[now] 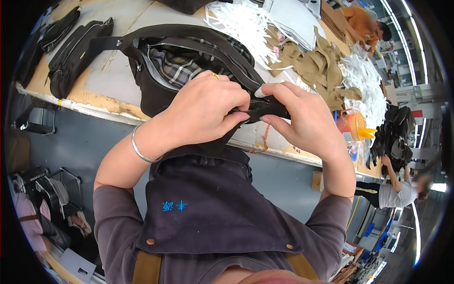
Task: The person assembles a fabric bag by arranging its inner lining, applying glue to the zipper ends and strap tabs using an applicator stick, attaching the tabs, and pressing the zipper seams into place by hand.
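Note:
A black waist bag (156, 100) with a plaid lining (177, 66) lies at the table's front edge, its main zipper open. My left hand (210, 106), with a ring on one finger, pinches the bag's dark fabric near a zipper. Close by on the right, my right hand (295, 111) grips the bag's end between thumb and fingers, beside the end of the zipper. One fingertip of this hand has a white covering. The fingertips of both hands are a short distance apart.
More black bags (78, 59) lie at the table's left. White strips (246, 28), brown fabric scraps (326, 71) and an orange container (350, 124) are on the right. A person in orange (362, 21) is at the far right; another person (399, 191) stands near hanging dark pieces.

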A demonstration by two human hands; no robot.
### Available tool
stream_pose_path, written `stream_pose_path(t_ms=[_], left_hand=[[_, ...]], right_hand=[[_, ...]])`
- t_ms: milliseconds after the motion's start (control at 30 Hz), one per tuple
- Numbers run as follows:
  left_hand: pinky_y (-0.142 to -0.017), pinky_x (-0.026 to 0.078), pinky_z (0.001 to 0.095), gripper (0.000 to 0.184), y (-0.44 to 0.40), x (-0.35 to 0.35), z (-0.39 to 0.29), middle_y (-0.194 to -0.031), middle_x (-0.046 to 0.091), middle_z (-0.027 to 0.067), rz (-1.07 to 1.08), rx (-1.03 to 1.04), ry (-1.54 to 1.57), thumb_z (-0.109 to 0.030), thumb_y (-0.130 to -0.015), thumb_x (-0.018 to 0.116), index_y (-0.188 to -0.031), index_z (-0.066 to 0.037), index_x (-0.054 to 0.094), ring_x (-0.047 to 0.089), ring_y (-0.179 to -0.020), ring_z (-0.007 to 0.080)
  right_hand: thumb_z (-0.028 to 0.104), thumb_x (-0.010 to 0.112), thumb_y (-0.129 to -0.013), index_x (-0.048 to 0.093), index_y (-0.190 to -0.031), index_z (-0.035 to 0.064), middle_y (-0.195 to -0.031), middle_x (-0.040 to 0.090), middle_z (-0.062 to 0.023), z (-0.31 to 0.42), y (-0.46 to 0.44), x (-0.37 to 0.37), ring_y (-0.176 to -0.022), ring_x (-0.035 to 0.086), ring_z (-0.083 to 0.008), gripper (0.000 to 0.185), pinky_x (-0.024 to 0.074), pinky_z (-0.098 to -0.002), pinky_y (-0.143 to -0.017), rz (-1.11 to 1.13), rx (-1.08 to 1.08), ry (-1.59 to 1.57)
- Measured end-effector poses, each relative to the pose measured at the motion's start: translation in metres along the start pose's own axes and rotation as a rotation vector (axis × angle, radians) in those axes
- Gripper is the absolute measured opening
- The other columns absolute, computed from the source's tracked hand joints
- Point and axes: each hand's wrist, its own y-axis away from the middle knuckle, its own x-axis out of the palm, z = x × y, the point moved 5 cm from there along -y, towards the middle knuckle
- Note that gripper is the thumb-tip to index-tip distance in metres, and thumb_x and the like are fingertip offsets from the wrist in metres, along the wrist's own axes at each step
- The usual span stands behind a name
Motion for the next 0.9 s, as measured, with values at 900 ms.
stream_pose_path(t_ms=[900], left_hand=[[-0.066,0.045,0.0334,0.013,0.0,-0.003,0.009,-0.07,0.063,0.0056,0.041,-0.052,0.157,-0.01,-0.069,0.072,-0.072,-0.005,0.06,0.06,-0.068,0.0244]], right_hand=[[0.01,0.058,-0.084,0.061,-0.091,0.0023,-0.079,0.052,-0.0101,-0.02,-0.037,0.01,-0.076,0.052,-0.0242,0.01,0.042,-0.0326,-0.068,0.485,-0.203,-0.249]])
